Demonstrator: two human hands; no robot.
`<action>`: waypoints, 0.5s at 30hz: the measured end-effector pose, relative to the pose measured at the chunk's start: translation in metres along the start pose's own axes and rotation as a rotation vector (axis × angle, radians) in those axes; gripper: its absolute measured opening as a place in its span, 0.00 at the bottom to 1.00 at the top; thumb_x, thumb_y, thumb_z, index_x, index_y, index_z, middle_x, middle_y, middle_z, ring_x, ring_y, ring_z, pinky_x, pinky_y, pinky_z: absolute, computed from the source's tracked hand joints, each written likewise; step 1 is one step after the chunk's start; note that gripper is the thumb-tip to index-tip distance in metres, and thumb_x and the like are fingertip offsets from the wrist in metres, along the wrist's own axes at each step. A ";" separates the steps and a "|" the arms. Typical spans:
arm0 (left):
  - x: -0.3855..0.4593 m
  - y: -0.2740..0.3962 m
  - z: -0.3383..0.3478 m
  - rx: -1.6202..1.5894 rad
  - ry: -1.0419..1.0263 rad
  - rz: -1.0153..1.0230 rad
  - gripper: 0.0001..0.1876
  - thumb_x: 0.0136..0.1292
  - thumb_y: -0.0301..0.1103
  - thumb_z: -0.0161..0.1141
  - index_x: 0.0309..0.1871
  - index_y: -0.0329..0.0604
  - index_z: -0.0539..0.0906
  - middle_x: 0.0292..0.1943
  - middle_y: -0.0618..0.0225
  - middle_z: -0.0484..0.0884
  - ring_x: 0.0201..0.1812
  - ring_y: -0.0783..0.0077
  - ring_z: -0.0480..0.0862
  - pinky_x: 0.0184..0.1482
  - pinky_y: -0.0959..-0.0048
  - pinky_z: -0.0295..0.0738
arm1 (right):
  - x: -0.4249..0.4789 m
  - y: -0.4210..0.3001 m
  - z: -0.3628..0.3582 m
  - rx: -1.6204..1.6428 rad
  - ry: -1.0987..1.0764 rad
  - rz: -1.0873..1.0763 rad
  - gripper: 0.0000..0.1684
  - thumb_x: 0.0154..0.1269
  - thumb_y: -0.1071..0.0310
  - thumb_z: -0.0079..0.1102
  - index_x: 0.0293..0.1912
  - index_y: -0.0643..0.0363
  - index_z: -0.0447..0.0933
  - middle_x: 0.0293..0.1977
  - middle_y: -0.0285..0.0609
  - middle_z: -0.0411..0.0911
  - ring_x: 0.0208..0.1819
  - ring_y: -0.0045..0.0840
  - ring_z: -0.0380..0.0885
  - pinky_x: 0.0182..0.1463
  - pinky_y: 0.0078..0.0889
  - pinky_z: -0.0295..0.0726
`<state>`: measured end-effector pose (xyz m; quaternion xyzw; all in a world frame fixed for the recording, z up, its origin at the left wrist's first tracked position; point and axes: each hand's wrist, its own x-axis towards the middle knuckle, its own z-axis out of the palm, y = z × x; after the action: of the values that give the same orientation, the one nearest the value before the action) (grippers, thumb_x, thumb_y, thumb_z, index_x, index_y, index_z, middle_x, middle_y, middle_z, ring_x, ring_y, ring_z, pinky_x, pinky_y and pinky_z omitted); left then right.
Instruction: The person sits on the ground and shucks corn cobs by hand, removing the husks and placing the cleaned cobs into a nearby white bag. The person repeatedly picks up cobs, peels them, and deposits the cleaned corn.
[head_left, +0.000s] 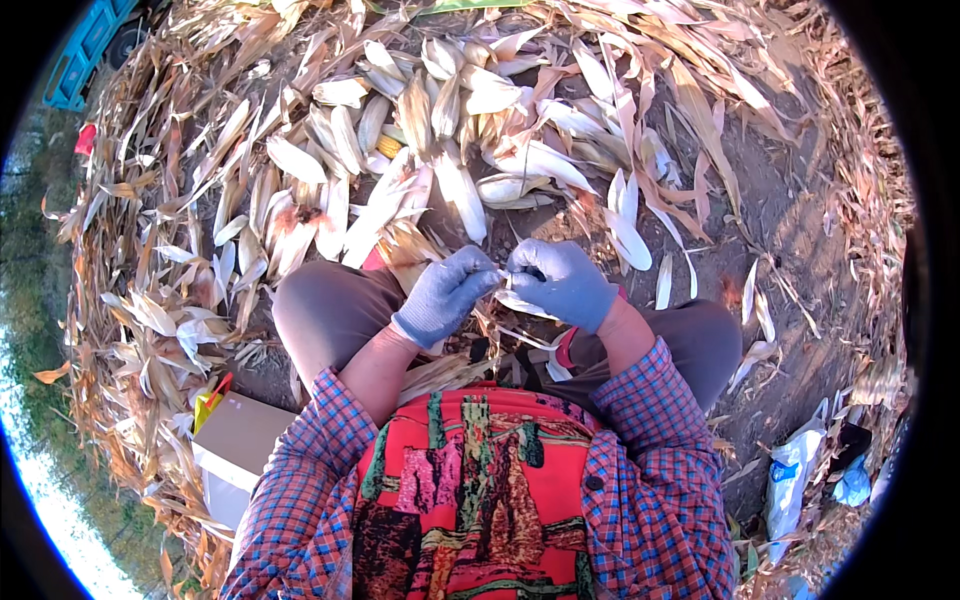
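Note:
My left hand and my right hand, both in grey-blue knit gloves, meet above my crossed legs. Between their pinched fingertips shows a small pale strip, which looks like corn husk; most of it is hidden by the fingers. Just under my right hand lies a whitish husk piece. Dry husk leaves rest in my lap, close to my left wrist. Beyond the hands spreads a heap of corn ears in pale husks, with yellow kernels bared on one ear.
A cardboard box stands by my left side. White plastic packaging and a blue crumpled bag lie at right. Dry corn stalks cover the ground at left. A blue vehicle is at the far left.

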<state>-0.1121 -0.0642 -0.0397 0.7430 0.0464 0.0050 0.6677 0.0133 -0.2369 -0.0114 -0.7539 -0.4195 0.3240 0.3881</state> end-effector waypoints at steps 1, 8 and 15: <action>0.000 0.000 0.000 0.015 -0.013 -0.010 0.06 0.68 0.30 0.56 0.37 0.36 0.77 0.31 0.66 0.76 0.34 0.75 0.77 0.39 0.75 0.72 | 0.000 0.003 0.003 -0.092 0.063 -0.050 0.11 0.58 0.64 0.61 0.39 0.58 0.75 0.23 0.46 0.76 0.26 0.35 0.78 0.32 0.35 0.76; 0.001 -0.001 0.003 0.109 0.002 -0.092 0.07 0.67 0.30 0.57 0.35 0.36 0.76 0.28 0.65 0.77 0.30 0.76 0.77 0.36 0.74 0.73 | -0.002 0.003 0.011 -0.111 0.097 -0.021 0.11 0.62 0.62 0.56 0.42 0.57 0.75 0.29 0.51 0.79 0.33 0.44 0.79 0.38 0.40 0.77; 0.003 -0.002 0.005 0.097 0.049 -0.023 0.06 0.66 0.29 0.58 0.36 0.35 0.76 0.28 0.63 0.77 0.30 0.75 0.77 0.36 0.74 0.73 | -0.002 0.005 0.008 0.090 0.036 -0.048 0.11 0.61 0.62 0.55 0.40 0.57 0.78 0.30 0.51 0.79 0.33 0.45 0.79 0.38 0.40 0.77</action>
<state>-0.1089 -0.0685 -0.0425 0.7737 0.0715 0.0131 0.6294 0.0072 -0.2381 -0.0194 -0.7311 -0.4156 0.3193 0.4368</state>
